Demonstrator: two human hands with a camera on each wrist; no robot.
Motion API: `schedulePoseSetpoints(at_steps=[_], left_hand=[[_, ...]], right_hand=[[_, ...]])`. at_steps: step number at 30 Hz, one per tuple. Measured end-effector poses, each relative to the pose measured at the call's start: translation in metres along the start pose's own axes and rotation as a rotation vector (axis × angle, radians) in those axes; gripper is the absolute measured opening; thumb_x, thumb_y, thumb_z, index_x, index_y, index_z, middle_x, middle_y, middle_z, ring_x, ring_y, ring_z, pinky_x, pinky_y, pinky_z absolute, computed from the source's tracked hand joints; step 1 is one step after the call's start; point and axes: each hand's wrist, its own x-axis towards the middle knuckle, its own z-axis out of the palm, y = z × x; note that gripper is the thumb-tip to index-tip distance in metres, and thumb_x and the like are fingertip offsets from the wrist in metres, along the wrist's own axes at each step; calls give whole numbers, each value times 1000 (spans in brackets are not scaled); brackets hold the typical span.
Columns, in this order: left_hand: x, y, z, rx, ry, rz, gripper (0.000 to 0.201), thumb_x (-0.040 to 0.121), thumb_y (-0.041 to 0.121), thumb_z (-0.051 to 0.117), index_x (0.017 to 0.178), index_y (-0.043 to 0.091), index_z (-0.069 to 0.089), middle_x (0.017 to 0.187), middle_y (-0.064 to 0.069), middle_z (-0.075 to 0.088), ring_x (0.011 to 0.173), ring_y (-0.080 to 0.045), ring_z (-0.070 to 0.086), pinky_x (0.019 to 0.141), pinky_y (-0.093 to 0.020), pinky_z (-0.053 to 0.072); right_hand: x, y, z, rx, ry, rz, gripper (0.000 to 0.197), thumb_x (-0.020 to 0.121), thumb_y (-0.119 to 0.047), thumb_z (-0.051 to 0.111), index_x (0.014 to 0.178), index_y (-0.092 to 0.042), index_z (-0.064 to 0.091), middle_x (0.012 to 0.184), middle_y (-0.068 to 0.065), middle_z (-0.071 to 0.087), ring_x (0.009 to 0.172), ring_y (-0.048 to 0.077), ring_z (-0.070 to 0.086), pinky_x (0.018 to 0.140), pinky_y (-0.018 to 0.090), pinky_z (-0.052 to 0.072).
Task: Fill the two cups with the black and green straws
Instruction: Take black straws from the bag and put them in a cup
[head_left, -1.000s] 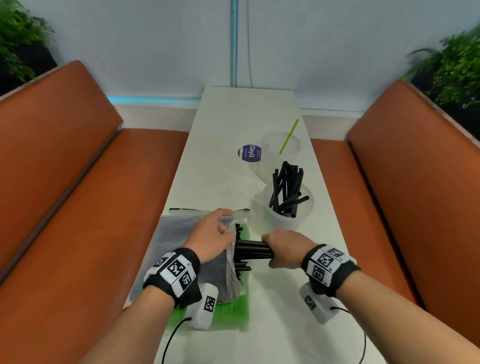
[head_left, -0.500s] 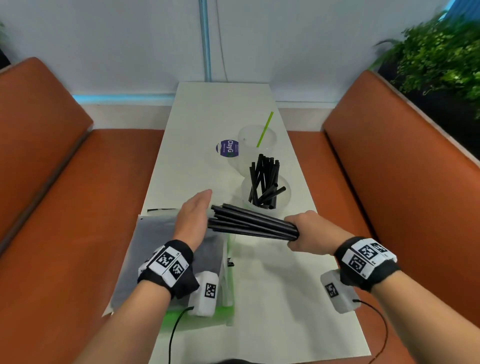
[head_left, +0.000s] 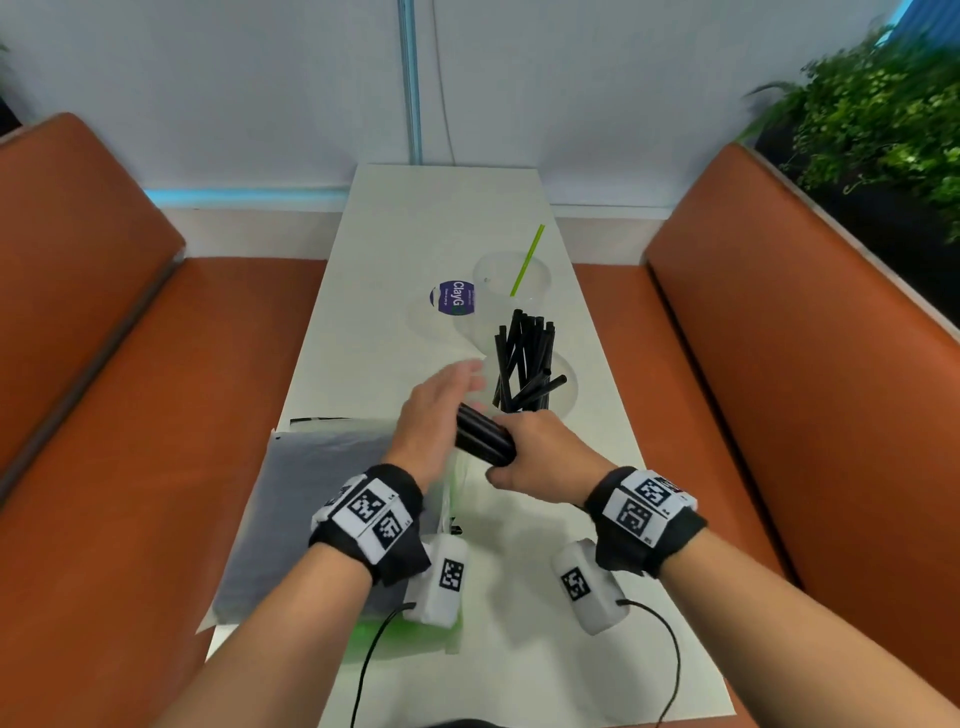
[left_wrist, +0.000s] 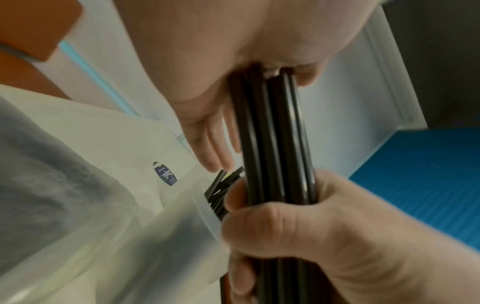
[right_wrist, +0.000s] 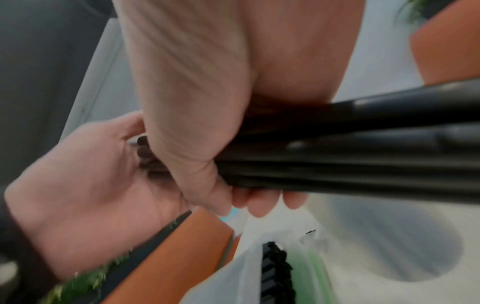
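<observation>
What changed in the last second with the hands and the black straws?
The right hand pulled the bundle of black straws out of the bag and lifted it. The left hand let go of the bag and opened flat against the straw ends. Both cups kept their straws.

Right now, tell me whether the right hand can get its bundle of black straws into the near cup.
Probably yes. The right hand grips the bundle just short of the near cup, with nothing between them. The open left hand only presses the straw ends. The cup already holds many black straws, so space may be tight.
</observation>
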Motion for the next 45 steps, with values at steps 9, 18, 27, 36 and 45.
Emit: schedulePoseSetpoints(at_steps=[9, 18, 27, 36, 45], left_hand=[[-9, -17, 4, 267, -319, -50, 53, 70, 49, 73, 118, 38, 53, 103, 8, 70, 93, -5, 68, 85, -28, 54], [-11, -30, 8, 568, -255, 4, 18, 65, 27, 61, 75, 32, 48, 68, 3, 53, 44, -8, 51, 42, -25, 50], [0, -16, -7, -255, 120, -137, 56, 95, 65, 33, 117, 26, 66, 101, -3, 76, 94, -20, 72, 76, -32, 52], [14, -34, 1, -1, 36, -147, 28, 101, 21, 43, 115, 24, 68, 126, -4, 65, 111, -22, 62, 97, -39, 47], [23, -47, 17, 598, -285, -53, 65, 93, -1, 42, 151, 28, 36, 163, 8, 17, 149, -16, 18, 109, -19, 16]], right_hand=[[10, -21, -32, 1418, 339, 75, 10, 86, 3, 63, 87, -5, 56, 73, 12, 57, 75, 27, 59, 76, 39, 53], [11, -16, -53, 1706, 317, 158, 6, 86, -8, 68, 86, -9, 62, 73, 6, 58, 69, 21, 60, 81, 42, 54], [16, -4, -64, 1980, 618, 179, 20, 92, -10, 59, 73, -9, 52, 67, 3, 49, 62, 15, 52, 78, 34, 51], [17, 19, -104, 1731, 844, 93, 11, 88, 0, 61, 81, -6, 56, 66, 6, 52, 59, 20, 54, 70, 37, 51], [33, 40, -132, 1468, 1016, 5, 14, 78, 3, 65, 79, -7, 56, 66, 8, 57, 60, 22, 58, 66, 37, 53]])
